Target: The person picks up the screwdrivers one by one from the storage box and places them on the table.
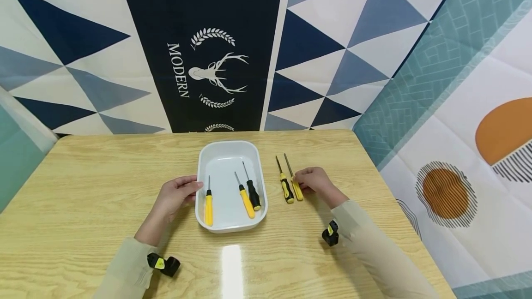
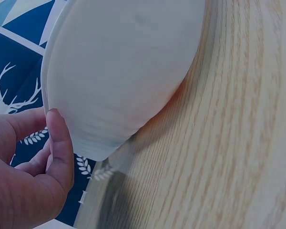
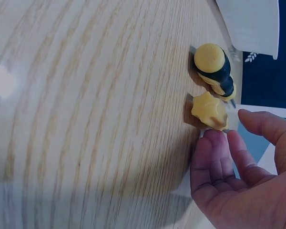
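My left hand (image 1: 173,196) pinches the left rim of a white plastic tray (image 1: 228,223), thumb on the rim and the other fingers against the outer wall. Inside the tray lie a yellow screwdriver (image 1: 209,210) at the left, a second yellow screwdriver (image 1: 247,203) and a black one (image 1: 253,194) at the right. To the tray's right, a black-and-yellow screwdriver (image 1: 287,190) lies beside one with a fluted yellow handle (image 1: 297,190). My right hand (image 1: 314,180) is at this yellow handle; in the right wrist view its fingers lie along the handle's side, thumb held apart.
All of it stands on a wood-grain table (image 1: 99,188). Behind the far edge hangs a patterned cloth (image 1: 216,13) with triangles and a deer head; another printed cloth (image 1: 478,160) hangs on the right. Each sleeve carries a small black wrist camera (image 1: 331,233).
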Motion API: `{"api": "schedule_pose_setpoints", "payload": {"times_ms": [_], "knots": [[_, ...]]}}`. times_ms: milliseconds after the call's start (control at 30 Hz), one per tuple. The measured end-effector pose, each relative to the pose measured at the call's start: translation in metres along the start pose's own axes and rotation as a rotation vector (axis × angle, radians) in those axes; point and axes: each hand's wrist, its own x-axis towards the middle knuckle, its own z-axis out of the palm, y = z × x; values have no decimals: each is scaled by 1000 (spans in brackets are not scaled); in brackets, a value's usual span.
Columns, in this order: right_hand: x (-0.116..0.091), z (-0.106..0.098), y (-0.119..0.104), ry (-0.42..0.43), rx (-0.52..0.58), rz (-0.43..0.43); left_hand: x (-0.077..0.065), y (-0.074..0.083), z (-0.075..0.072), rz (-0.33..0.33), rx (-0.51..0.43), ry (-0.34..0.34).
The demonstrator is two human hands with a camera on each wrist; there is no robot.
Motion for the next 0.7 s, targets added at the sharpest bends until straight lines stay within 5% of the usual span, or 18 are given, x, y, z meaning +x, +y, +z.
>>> {"api": "schedule_pose_setpoints", "payload": {"times_ms": [700], "knots": [[-17, -13, -11, 35, 19, -151, 0, 0, -1, -5, -3, -8]]}}
